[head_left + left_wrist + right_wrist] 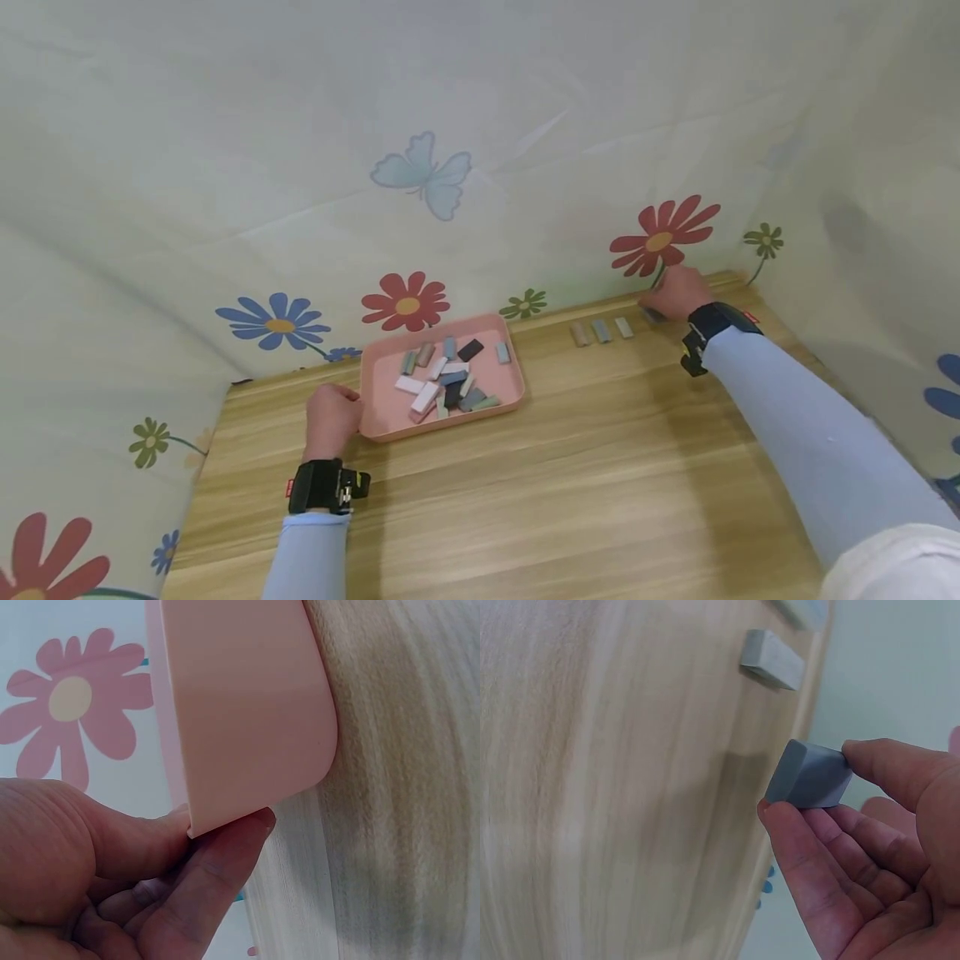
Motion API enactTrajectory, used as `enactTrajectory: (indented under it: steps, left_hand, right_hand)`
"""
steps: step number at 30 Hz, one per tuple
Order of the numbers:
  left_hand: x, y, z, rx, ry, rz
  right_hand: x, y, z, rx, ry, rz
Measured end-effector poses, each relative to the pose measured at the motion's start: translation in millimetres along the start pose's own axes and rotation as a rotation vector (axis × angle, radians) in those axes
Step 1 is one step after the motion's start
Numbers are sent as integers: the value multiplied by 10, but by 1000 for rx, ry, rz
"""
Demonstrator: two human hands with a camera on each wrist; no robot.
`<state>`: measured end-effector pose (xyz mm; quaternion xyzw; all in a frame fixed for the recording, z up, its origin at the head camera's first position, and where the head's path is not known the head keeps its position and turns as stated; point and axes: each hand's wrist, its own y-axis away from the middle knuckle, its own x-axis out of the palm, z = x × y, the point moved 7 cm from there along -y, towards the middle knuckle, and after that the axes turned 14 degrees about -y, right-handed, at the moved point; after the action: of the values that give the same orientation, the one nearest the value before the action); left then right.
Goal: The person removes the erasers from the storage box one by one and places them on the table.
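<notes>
At its near left side, the pink tray is pinched by my left hand, thumb at the rim and forefinger against the outer wall. Mixed small blocks lie in the tray, among them a white block and a black block. My right hand, at the back right of the table, holds a grey-blue block between thumb and fingers. Left of this hand stand three blocks in a row: a brownish block, a blue-grey block and a pale grey block.
The wooden table meets a pale wall covering printed with flowers and a butterfly along its back edge. The same covering rises at the left and right. The tray stands close to the back wall.
</notes>
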<state>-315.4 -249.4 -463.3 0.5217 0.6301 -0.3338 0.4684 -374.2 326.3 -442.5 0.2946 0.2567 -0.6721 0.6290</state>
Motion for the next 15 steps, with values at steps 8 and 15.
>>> enactTrajectory:
  steps: [8,15]
  left_hand:
    - [42,-3,14,-8,23,15]
    - [18,-8,22,-9,10,24]
  right_hand:
    - [87,-36,-41,7,71,-44]
    - [213,-77,-92,12,117,-42]
